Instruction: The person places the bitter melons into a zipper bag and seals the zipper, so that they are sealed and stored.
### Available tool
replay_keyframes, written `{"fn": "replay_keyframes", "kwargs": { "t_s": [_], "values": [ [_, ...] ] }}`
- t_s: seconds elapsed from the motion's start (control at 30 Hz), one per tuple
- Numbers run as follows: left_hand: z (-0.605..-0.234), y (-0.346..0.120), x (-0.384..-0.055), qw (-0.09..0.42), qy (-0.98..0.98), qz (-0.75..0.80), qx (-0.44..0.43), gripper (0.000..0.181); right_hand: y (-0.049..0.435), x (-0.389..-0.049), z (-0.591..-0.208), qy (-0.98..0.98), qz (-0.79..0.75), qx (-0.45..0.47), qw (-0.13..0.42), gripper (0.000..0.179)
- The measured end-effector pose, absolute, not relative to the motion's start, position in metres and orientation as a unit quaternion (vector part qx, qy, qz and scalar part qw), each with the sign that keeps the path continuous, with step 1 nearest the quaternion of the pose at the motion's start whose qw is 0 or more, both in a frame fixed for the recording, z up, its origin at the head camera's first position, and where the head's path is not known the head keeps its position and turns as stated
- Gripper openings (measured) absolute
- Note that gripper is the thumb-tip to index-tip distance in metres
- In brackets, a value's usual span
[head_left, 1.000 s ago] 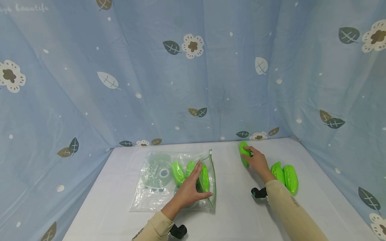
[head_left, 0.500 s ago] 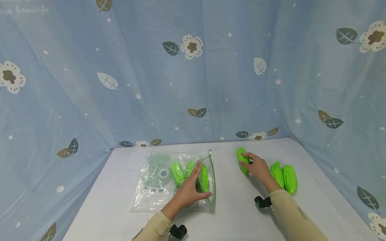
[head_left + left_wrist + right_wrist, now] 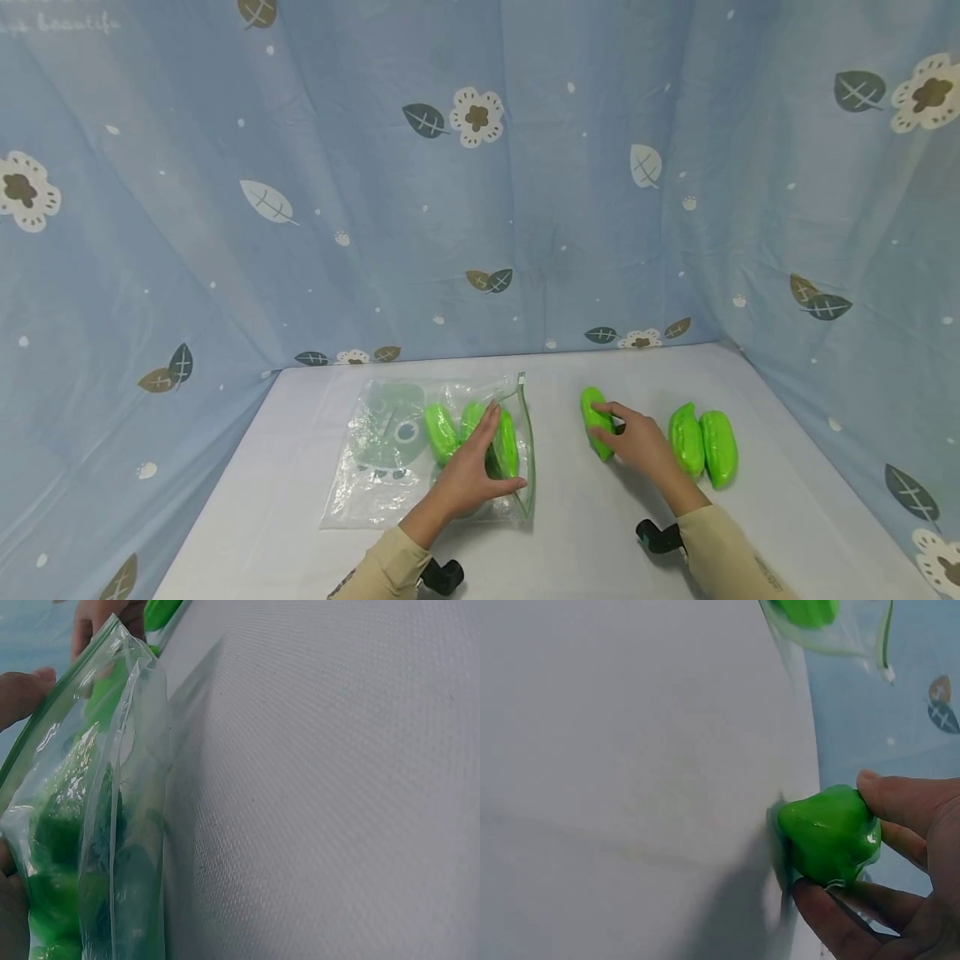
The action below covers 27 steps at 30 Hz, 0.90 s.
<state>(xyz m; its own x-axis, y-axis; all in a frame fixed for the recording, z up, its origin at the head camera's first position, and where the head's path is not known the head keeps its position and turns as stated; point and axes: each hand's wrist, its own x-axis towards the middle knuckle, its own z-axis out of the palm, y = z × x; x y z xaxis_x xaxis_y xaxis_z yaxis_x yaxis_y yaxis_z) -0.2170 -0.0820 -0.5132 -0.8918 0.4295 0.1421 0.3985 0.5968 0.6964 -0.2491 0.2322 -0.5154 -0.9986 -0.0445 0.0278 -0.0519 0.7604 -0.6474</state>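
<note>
My right hand (image 3: 636, 440) pinches a glossy green pod-shaped piece (image 3: 592, 417) between thumb and fingers, near the table's middle right. Up close in the right wrist view, that green piece (image 3: 829, 829) is bulgy and shiny, and throws a shadow on the cloth. To the left lies a clear zip bag (image 3: 348, 492) with a green seal strip and a printed cartoon animal. Several similar green pieces (image 3: 441, 433) lie inside it. Over its mouth rests my left hand (image 3: 465, 479), thumb spread from the straight fingers, thumb tip at the seal strip.
Right of my right hand, two more green pieces (image 3: 686, 437) lie side by side on the white tablecloth (image 3: 585, 542). A blue patterned curtain (image 3: 555, 200) hangs behind the table and along both sides.
My right hand has drawn the green piece toward me and slightly left, away from the table's back edge. The left hand and the bag have stayed in place.
</note>
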Motion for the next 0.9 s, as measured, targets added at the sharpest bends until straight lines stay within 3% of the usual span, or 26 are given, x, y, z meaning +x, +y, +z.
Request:
{"fn": "replay_keyframes", "kwargs": {
  "t_s": [0.53, 0.9],
  "values": [
    [-0.512, -0.083, -0.217, 0.016, 0.893, 0.385, 0.232, 0.117, 0.209, -0.212, -0.514, -0.934, 0.354, 0.043, 0.009, 0.046],
    [-0.513, -0.082, -0.216, 0.016, 0.893, 0.381, 0.239, 0.116, 0.211, -0.212, -0.516, -0.935, 0.353, 0.044, 0.009, 0.056]
  ]
}}
